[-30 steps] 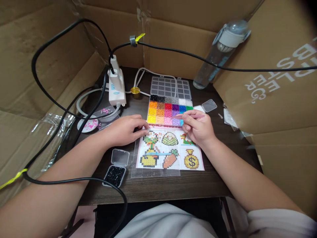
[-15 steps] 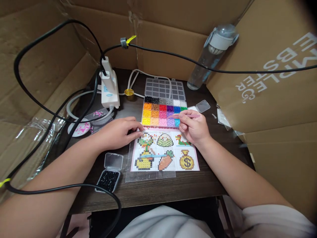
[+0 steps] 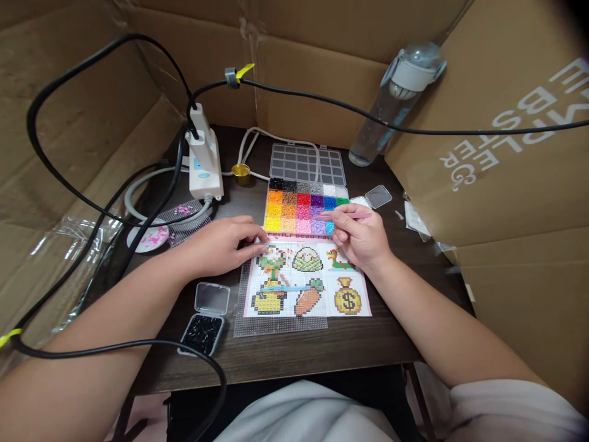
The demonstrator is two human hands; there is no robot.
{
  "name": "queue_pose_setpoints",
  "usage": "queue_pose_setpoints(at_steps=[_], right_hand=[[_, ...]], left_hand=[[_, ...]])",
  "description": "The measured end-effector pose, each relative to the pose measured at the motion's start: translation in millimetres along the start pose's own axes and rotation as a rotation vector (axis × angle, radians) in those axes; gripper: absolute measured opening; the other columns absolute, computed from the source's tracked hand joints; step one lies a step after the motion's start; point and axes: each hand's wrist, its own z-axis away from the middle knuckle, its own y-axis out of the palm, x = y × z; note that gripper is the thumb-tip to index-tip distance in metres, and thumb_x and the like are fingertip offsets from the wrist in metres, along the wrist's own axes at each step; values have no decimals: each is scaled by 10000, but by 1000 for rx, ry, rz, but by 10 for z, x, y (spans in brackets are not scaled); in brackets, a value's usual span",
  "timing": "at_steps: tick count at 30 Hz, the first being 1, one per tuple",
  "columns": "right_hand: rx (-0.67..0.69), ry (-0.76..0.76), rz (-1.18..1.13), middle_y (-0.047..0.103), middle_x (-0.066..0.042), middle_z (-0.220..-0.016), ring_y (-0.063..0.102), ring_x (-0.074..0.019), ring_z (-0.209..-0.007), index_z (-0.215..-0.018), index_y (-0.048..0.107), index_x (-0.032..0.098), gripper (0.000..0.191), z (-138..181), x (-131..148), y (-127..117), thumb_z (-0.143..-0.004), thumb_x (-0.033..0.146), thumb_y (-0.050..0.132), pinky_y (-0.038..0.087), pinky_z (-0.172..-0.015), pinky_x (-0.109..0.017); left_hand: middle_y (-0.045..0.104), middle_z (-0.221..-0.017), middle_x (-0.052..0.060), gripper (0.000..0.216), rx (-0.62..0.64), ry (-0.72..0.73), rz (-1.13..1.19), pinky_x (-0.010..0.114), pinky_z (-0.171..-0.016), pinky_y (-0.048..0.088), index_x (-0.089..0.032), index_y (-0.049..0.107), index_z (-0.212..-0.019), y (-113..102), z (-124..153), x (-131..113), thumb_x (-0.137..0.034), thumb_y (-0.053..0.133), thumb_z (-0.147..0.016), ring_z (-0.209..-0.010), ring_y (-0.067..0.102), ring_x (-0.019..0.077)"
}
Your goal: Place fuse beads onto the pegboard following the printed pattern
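Note:
My right hand (image 3: 361, 236) is closed around slim pink tweezers (image 3: 354, 215). Their tip points left, over the pink and lilac compartments of a sectioned bead box (image 3: 264, 215) filled with beads sorted by colour. My left hand (image 3: 232, 242) lies beside the box's near left corner, thumb and index finger slightly apart, with fingertips at the upper left edge of a clear pegboard (image 3: 280, 327). That board covers much of a printed pattern sheet (image 3: 367, 294) showing pixel pictures such as a carrot and a money bag. Some coloured beads appear on the board's upper left.
Near the left forearm stands an open small box of black beads (image 3: 202, 331). A white power strip (image 3: 205, 178), a gold cup (image 3: 241, 174) and a water bottle (image 3: 384, 116) stand farther back. Black cable (image 3: 313, 95) hangs across the view; cardboard walls (image 3: 317, 67) enclose the table.
Almost nothing differs; the whole view has shifted very slightly. Both hands keep their places, and the tweezers stay over the bead box.

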Motion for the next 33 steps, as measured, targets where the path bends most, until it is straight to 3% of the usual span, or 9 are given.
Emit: queue_pose_setpoints(at_steps=[33], right_hand=[[-2,-3,27,796,-38,-783,414,-34,-389,-753,663,212,319,7,-22,-1,-665,393,910,320,-363,-219]], left_hand=[[690,-1003,57,360,-3,4,-7,327,-767,467,-250,769,-1064,0,4,10,-499,535,-951,-862,659,206]])
